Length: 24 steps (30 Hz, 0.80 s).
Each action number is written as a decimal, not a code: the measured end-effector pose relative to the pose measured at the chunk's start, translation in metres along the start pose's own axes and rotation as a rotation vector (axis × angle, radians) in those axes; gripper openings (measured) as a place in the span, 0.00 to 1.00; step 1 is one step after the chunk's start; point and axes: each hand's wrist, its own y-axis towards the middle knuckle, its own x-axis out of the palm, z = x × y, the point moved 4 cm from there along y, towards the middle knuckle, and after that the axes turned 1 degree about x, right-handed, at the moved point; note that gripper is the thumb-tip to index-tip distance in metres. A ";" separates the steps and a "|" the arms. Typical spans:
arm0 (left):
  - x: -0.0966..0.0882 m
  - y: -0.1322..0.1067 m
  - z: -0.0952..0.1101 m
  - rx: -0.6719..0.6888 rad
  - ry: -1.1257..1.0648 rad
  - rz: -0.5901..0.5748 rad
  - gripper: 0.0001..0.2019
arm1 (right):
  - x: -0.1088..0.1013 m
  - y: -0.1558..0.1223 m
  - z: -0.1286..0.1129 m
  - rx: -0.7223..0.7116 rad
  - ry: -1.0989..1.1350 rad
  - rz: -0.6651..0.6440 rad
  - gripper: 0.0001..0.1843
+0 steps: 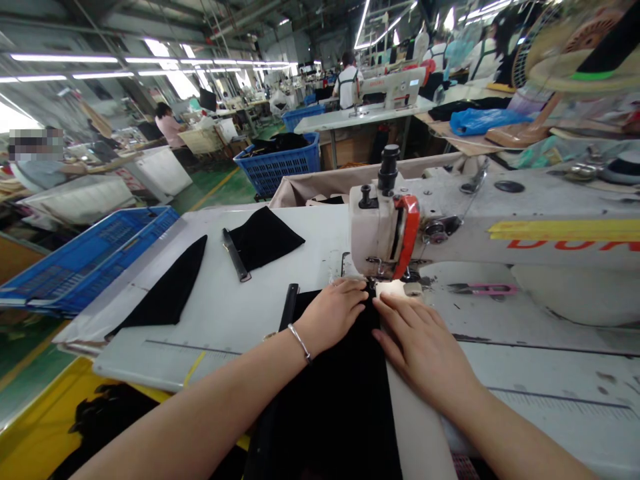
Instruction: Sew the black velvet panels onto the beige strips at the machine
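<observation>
Black fabric (340, 407) runs from the table's front edge up to the needle area of a white sewing machine (373, 230). My left hand (333, 313) lies on the fabric just left of the presser foot, fingers stretched forward and pressing down. Flat along the fabric's right edge rests my right hand (425, 347), its fingers extended close to the needle. The foot and needle tip are partly hidden. A dark strip (289, 310) sticks out beyond the fabric's left side. Further left lie a black piece with a dark strip (267, 239) and a pointed black piece (167, 290).
Pink-handled thread snips (485, 289) lie under the machine arm. A yellow bin (40, 413) with black pieces stands at the lower left, a blue crate (125, 233) beyond the table's left side. Behind are another blue basket (280, 167), a fan (585, 53) and several people at machines.
</observation>
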 end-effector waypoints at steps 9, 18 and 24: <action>0.005 0.002 -0.001 -0.016 0.019 0.000 0.13 | -0.003 -0.001 0.000 -0.002 -0.003 0.003 0.24; -0.022 -0.096 0.078 0.223 -0.163 -0.455 0.21 | -0.038 -0.093 -0.054 -0.192 0.047 0.153 0.18; -0.018 -0.120 0.089 0.219 -0.116 -0.389 0.19 | -0.048 -0.120 -0.064 -0.339 -0.033 0.154 0.17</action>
